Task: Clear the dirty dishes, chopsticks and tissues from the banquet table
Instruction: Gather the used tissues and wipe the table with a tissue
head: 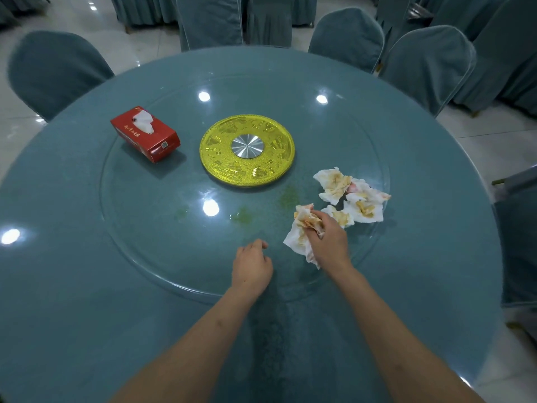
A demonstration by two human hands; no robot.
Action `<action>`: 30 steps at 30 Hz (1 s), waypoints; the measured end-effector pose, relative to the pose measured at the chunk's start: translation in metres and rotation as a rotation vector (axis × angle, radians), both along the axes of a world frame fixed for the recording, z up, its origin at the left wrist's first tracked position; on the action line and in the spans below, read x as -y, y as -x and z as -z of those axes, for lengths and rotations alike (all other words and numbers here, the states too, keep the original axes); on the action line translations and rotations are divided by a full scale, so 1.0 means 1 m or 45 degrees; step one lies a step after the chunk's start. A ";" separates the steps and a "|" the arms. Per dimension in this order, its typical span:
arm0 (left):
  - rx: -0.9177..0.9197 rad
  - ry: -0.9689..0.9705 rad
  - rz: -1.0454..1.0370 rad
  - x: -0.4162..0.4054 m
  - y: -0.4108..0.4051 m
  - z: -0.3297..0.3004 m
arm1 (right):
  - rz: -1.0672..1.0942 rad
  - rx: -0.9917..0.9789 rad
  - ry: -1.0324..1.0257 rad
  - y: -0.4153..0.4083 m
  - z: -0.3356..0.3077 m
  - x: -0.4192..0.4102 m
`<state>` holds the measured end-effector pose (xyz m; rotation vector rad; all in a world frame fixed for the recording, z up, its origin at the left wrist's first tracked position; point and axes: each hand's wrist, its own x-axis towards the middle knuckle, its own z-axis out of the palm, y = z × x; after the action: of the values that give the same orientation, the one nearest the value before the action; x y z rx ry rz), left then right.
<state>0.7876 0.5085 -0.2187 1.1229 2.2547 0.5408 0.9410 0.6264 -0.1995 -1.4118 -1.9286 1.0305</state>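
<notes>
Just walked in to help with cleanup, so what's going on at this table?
A person is clearing used tissues off the glass turntable. The right hand grips a stained tissue wad, while the left hand hovers, loosely curled and holding nothing. More dirty tissues lie just beyond. A red tissue box and the gold centre disc remain.

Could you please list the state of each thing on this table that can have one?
Right hand: grips a stained tissue.
Left hand: loosely curled, holds nothing.
Loose tissues: crumpled, stained, lying on the glass turntable.
Tissue box: open, one clean tissue sticking up.
Glass turntable: smeared with greenish spots.
Gold disc: flat at the centre.
</notes>
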 end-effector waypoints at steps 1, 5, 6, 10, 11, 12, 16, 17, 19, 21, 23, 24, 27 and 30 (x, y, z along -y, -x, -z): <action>0.011 -0.002 0.005 -0.002 -0.001 0.000 | -0.006 0.042 -0.067 -0.003 -0.003 -0.003; 0.046 -0.007 0.033 -0.007 0.001 0.000 | -0.036 0.311 -0.483 -0.012 -0.008 -0.014; 0.050 -0.008 0.036 -0.008 0.003 0.000 | -0.029 0.386 -0.549 -0.013 -0.004 -0.016; 0.039 0.037 0.077 -0.011 0.005 0.002 | -0.141 0.655 -0.409 -0.011 0.018 -0.018; 0.035 0.045 0.084 -0.011 0.005 0.003 | -0.196 0.689 -0.306 -0.008 0.023 -0.015; 0.029 0.050 0.087 -0.010 0.005 0.005 | -0.247 0.699 -0.217 -0.005 0.028 -0.011; -0.027 0.054 0.049 -0.005 0.009 0.008 | -0.428 0.673 -0.162 0.009 0.042 0.010; -0.049 0.060 0.036 -0.003 0.011 0.008 | -0.449 0.661 -0.179 0.012 0.044 0.016; -0.083 0.074 0.020 -0.001 0.016 0.007 | -0.461 0.619 -0.208 0.019 0.049 0.025; -0.096 0.091 0.012 0.002 0.021 0.007 | -0.474 0.590 -0.238 0.026 0.053 0.032; -0.088 0.117 -0.003 0.003 0.026 0.006 | -0.494 0.578 -0.236 0.032 0.055 0.037; -0.084 0.126 -0.015 0.004 0.029 0.006 | -0.507 0.569 -0.225 0.035 0.055 0.038; -0.076 0.141 -0.044 0.006 0.036 0.005 | -0.450 0.457 -0.150 0.040 0.043 0.037; -0.073 0.127 -0.088 0.006 0.038 0.004 | -0.333 0.335 -0.190 0.039 0.024 0.029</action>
<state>0.7493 0.5023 -0.2230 1.0265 2.3499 0.4235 0.9021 0.5971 -0.2232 -1.2870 -2.3788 0.8223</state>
